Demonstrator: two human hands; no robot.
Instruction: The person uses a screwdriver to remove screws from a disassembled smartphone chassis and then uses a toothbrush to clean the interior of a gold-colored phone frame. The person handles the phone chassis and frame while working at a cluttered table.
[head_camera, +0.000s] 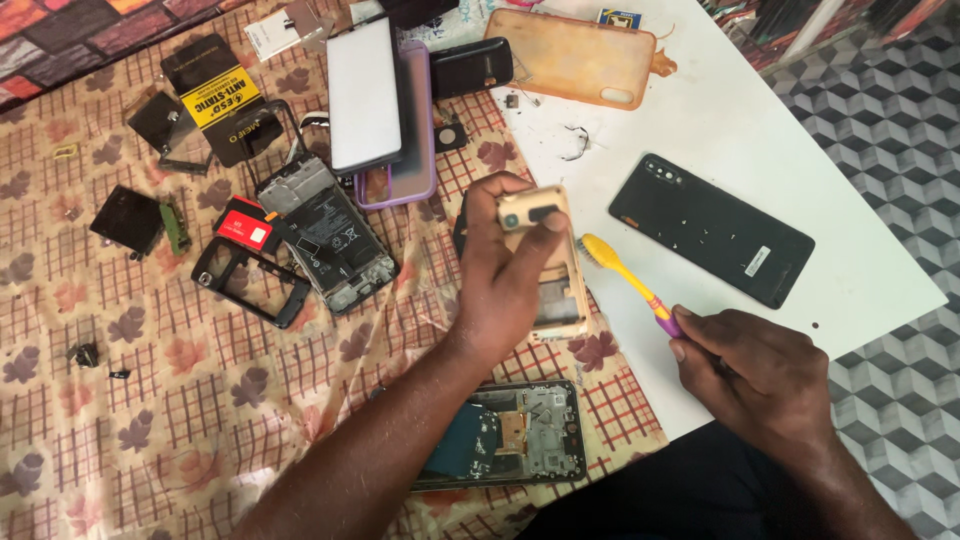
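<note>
I see the patterned cloth (150, 420) strewn with loose phone parts. My left hand (510, 280) has its fingers closed round a tan phone frame (548, 262), held above the cloth; my right hand (765, 375) is curled shut on a yellow toothbrush (625, 275), its bristles beside the frame. Hard scrubbing could flick grit or slip the frame onto the opened phone (510, 435).

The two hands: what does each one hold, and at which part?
The left hand holds a tan phone frame by its upper camera end. The right hand holds a yellow toothbrush by the purple end of its handle.
</note>
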